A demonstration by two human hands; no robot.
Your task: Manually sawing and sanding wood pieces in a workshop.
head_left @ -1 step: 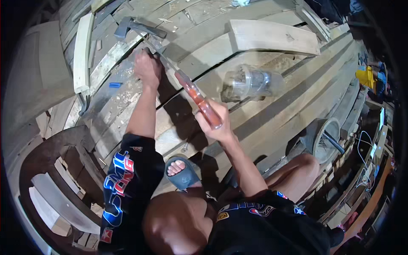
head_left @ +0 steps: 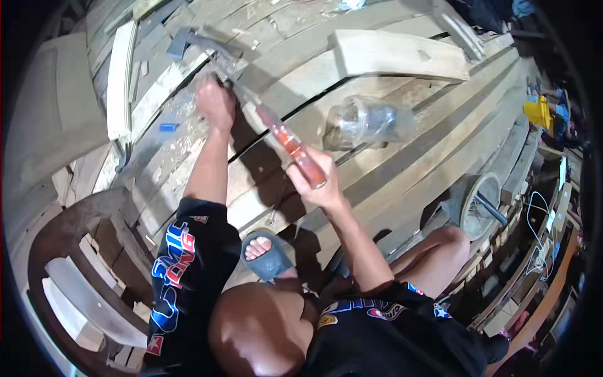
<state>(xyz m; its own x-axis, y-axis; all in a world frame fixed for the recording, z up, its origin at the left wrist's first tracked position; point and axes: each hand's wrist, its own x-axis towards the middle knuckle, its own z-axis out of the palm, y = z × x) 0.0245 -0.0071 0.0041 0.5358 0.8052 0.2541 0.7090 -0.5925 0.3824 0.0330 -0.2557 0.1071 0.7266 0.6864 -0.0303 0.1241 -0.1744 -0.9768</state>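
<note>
My right hand (head_left: 319, 179) is wrapped round the translucent orange handle of a long, thin-shafted tool (head_left: 286, 137). Its shaft slants up and left past my left hand and is smeared by motion. Closed over the planks, my left hand (head_left: 215, 103) has a small dark thing at its fingers, too hidden to name. Just beyond it lies a hammer-like tool (head_left: 180, 44) with a dark head, its handle blurred. A small blue piece (head_left: 168, 127) rests to the left of my left wrist.
A clear plastic container (head_left: 370, 121) lies on the planks at right. Behind it sits a thick curved wooden block (head_left: 402, 55). A round pan-like vessel (head_left: 482, 207) stands by my right knee. At lower left is a curved wooden frame (head_left: 47, 235); wood shavings are scattered about.
The tool's shaft, distinct before, is now blurred near my left hand. Both hands keep nearly the same place, and the whole view has shifted very slightly.
</note>
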